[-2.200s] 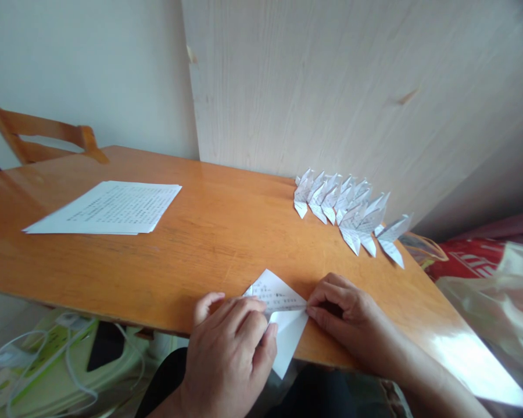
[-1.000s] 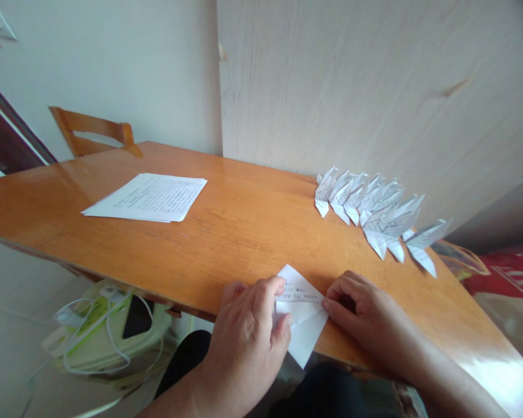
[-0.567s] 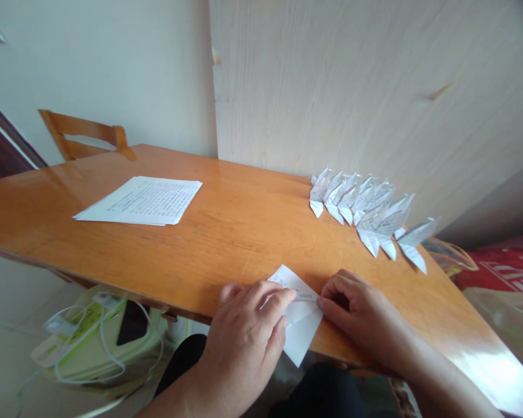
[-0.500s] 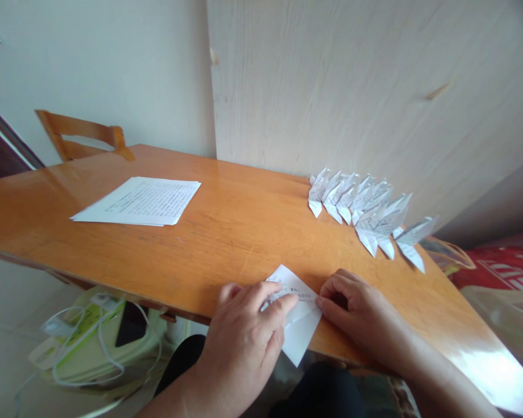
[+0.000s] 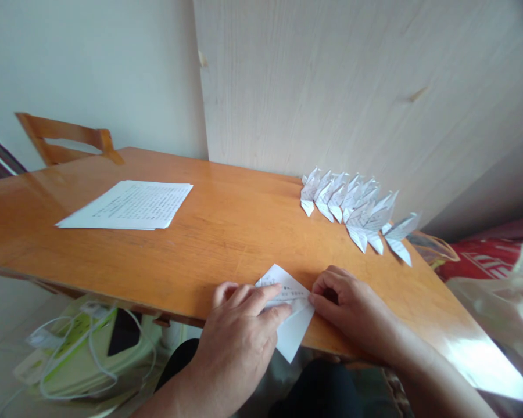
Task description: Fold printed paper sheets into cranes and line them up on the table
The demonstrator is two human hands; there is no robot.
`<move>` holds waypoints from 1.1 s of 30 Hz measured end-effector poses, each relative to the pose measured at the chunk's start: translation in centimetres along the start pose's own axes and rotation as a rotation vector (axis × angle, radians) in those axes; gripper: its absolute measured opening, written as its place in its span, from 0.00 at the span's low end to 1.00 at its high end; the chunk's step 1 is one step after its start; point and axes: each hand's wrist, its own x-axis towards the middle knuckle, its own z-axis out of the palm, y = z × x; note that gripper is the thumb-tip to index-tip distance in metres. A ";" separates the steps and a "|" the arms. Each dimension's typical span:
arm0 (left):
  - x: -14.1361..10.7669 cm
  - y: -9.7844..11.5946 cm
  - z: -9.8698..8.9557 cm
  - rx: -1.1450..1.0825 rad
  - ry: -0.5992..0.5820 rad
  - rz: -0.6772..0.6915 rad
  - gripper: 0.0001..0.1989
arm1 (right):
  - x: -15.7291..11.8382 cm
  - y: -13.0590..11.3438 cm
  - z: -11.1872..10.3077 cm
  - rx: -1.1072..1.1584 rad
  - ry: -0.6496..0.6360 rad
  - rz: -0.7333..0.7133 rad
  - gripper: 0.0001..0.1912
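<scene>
A white sheet of folded paper (image 5: 294, 330) with lines of dark print lies at the near table edge, one pointed corner jutting past it. My left hand (image 5: 242, 334) holds it down from the left, with the thumb and index finger on the paper and the other fingers bent. On the opposite side, my right hand (image 5: 346, 305) pinches the right corner between thumb and curled fingers. The paper's left corner is partly hidden beneath my left hand.
Several folded paper pieces (image 5: 366, 217) stand in a row at the back right. A stack of printed sheets (image 5: 131, 203) lies on the left of the wooden table (image 5: 226, 232). Beyond it is a chair (image 5: 70, 134). Below left, cables (image 5: 91, 354) lie over a pale green stool-like surface.
The whole view has shifted slightly, so everything sits a little further left. Both hands keep their places on the paper, with my left fingers barely moved along it.
</scene>
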 end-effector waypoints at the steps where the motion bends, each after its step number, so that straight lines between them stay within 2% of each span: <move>1: 0.0 0.0 0.0 0.005 -0.003 0.008 0.21 | 0.0 0.0 0.0 -0.001 0.007 -0.004 0.06; 8: 0.0 -0.3 0.2 0.037 0.012 0.089 0.20 | 0.0 -0.1 -0.5 0.001 -0.016 0.027 0.05; 13: 0.0 -0.2 0.2 0.043 0.004 0.071 0.18 | 0.4 0.2 -0.8 0.026 -0.067 0.043 0.03; 18: 0.1 0.0 0.0 0.057 -0.026 0.068 0.23 | 0.4 0.3 -0.7 0.046 -0.066 0.029 0.02; 23: 0.1 0.1 -0.1 0.081 -0.048 0.067 0.20 | 0.3 0.2 -0.7 0.063 -0.059 0.027 0.02; 29: 0.0 -0.2 0.1 0.097 -0.062 0.076 0.19 | 0.2 0.8 -0.7 0.130 0.000 0.036 0.05; 31: 0.0 -0.2 0.1 0.100 -0.084 0.077 0.18 | -0.2 1.0 -0.6 0.166 0.052 0.061 0.07; 33: 0.1 -0.2 0.0 0.108 -0.104 0.074 0.17 | -0.8 0.7 -0.4 0.142 0.128 0.025 0.10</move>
